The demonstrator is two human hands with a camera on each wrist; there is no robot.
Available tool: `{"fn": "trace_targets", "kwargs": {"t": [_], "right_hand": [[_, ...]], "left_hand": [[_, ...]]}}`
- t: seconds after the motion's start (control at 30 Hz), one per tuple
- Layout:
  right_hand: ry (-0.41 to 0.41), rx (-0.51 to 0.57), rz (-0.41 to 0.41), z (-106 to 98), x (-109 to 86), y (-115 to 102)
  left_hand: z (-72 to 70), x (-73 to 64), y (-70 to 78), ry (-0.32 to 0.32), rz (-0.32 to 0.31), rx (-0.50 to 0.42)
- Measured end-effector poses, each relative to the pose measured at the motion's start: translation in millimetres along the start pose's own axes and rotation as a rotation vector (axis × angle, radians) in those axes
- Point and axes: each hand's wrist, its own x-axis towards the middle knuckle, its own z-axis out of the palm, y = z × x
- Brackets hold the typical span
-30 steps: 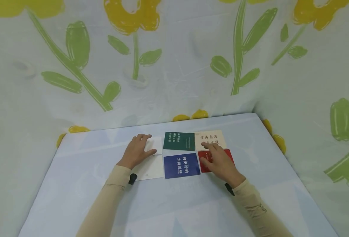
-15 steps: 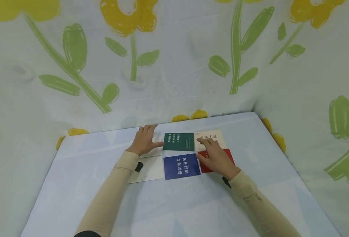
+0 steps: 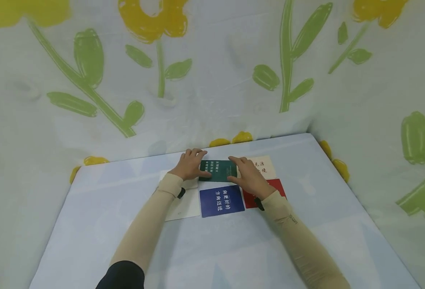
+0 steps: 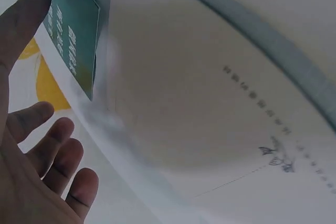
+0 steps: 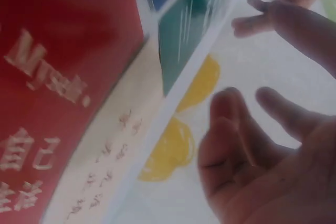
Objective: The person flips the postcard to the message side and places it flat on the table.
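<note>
A dark green card (image 3: 220, 171) with white characters lies flat in the back row; whether it is a card or a thin notebook I cannot tell. My left hand (image 3: 188, 165) is at its left edge, thumb over the card's surface and fingers spread. On the other side my right hand (image 3: 249, 176) reaches over the right edge, thumb and forefinger apart. Contact with the card is not clear. In the left wrist view the left thumb overlaps the green card (image 4: 71, 30). The right wrist view has the right hand (image 5: 262, 166) with loosely bent fingers.
A blue card (image 3: 222, 201) lies in front of the green one. To the right are a cream card (image 3: 264, 165) and a red card (image 3: 279, 186), partly covered by my right hand. White cards (image 3: 185, 206) lie at left on the pale table (image 3: 89, 224). A flowered cloth (image 3: 212, 80) hangs behind.
My left hand has moved right, from the white cards to the green card's left edge. The right hand has moved left, from the red and cream cards to its right edge.
</note>
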Motion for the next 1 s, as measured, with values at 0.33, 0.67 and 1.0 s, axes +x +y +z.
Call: {"fn": "trace_targets", "kwargs": {"t": [0.33,0.67,1.0], "right_hand": [[-0.077,-0.085,0.074,1,22.2,4],[-0.144,-0.241,0.144,8,41.6,11],[-0.136,-0.248,0.134,7,47.5,11]], "left_hand": [[3.0,5.1,-6.5,-0.052,0.025,0.068],[3.3,8.6,-5.0,-0.071,0.014,0.078],[-0.2,10.1,-2.5,-0.083,0.012,0.102]]}}
